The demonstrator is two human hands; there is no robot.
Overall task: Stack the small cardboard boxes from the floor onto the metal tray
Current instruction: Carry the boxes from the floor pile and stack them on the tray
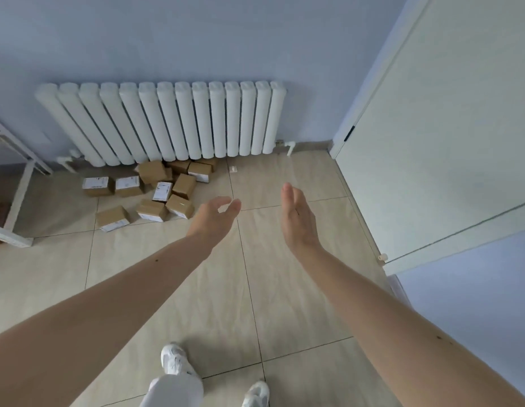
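Clearly, small cardboard boxes [155, 192] heaped on floor [284, 289] at ten o'clock from hands; left hand [215, 217] nearer, right hand [298, 218] farther; both spread, empty.

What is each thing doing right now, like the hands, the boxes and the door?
left hand: empty, fingers loosely curled
right hand: empty, fingers straight
cardboard boxes: scattered on the floor, closed, none picked up
door: open

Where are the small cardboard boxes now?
In the head view, the cardboard boxes lie scattered on the floor left of centre, below the white radiator.
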